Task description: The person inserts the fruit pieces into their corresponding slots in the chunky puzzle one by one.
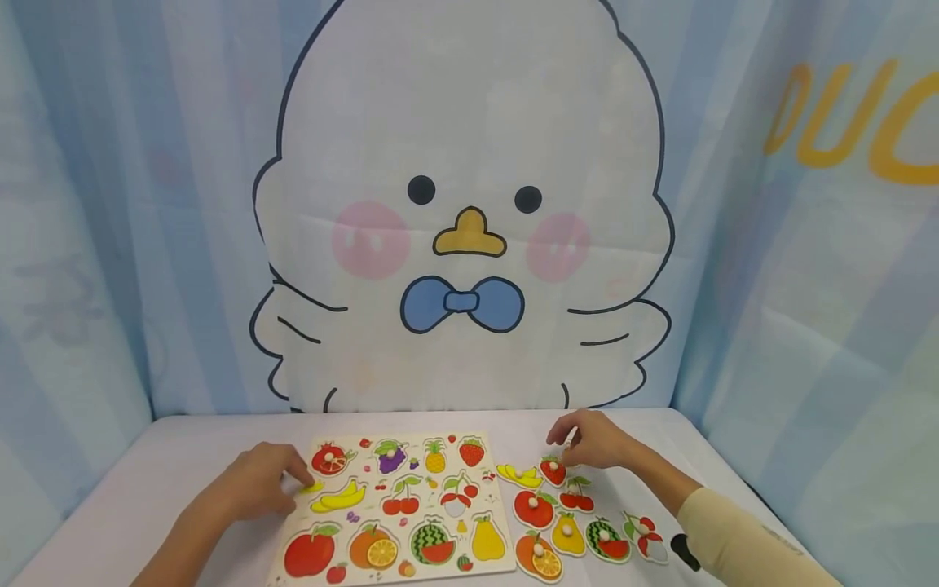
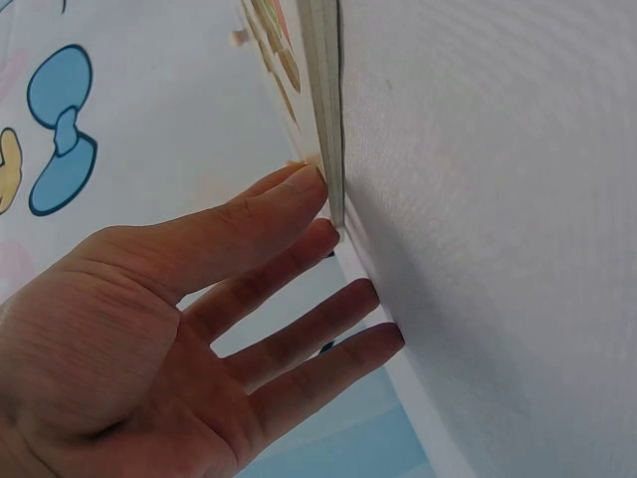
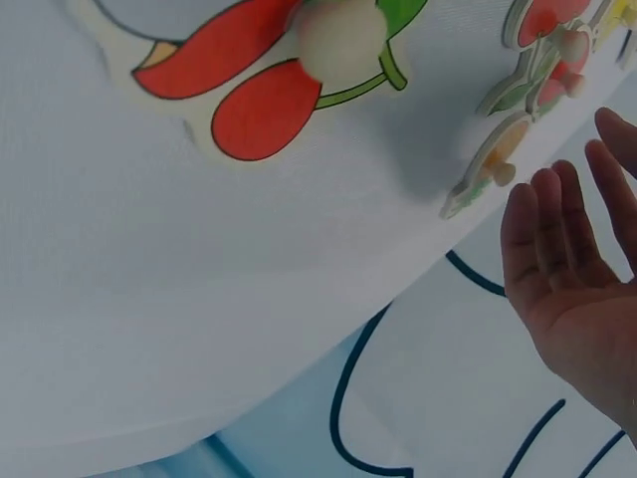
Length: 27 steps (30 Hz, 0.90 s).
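Puzzle board (image 1: 374,511) seats knobbed pomegranate piece (image 1: 328,457), eleven o'clock. Left grip (image 1: 253,483), nine o'clock: released, touching edge. Right grip (image 1: 596,441), two o'clock: released.

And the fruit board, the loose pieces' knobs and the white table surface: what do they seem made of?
Board: probably plywood, with smooth printed face; its edge shows layers. Knobs: perhaps unpainted wood, matte and pale, though blur leaves plastic possible. Table surface: likely matte cloth; a fine weave shows.
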Available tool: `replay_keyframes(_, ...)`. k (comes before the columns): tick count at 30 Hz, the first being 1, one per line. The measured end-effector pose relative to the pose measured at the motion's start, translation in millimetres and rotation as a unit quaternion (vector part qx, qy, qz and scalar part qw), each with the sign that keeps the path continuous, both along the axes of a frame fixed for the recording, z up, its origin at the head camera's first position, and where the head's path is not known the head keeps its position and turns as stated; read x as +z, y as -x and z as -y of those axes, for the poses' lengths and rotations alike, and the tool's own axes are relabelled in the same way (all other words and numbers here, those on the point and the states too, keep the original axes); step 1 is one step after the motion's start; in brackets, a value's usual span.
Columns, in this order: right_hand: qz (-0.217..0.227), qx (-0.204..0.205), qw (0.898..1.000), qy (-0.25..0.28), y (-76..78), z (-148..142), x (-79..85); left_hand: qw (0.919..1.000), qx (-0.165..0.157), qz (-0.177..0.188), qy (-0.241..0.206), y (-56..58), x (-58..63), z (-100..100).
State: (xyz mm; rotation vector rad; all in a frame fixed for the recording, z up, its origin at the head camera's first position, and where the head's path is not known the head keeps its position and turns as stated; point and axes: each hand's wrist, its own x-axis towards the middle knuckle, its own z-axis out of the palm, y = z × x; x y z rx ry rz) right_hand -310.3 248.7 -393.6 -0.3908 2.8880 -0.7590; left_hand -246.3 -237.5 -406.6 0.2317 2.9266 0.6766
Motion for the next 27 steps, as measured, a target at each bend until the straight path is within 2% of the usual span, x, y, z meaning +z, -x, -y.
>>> replay_keyframes(7,0.007,-0.046,0.999,-0.002,7.3,-14,-8.5,1.0000,-0.003,0.000,-0.003,-0.3,0.0,1)
replay_keyframes(15,0.012,-0.051,0.998,0.017,12.7,-23,-15.3,1.0000,0.002,0.004,-0.004,-0.1,0.8,-1)
replay_keyframes(19,0.018,-0.066,0.997,0.030,15.1,-25,-17.8,1.0000,0.005,0.004,-0.001,-0.5,1.4,-1)
replay_keyframes(27,0.021,-0.102,0.994,0.024,22.0,-27,-22.6,1.0000,0.004,0.006,0.005,-0.4,1.8,-1)
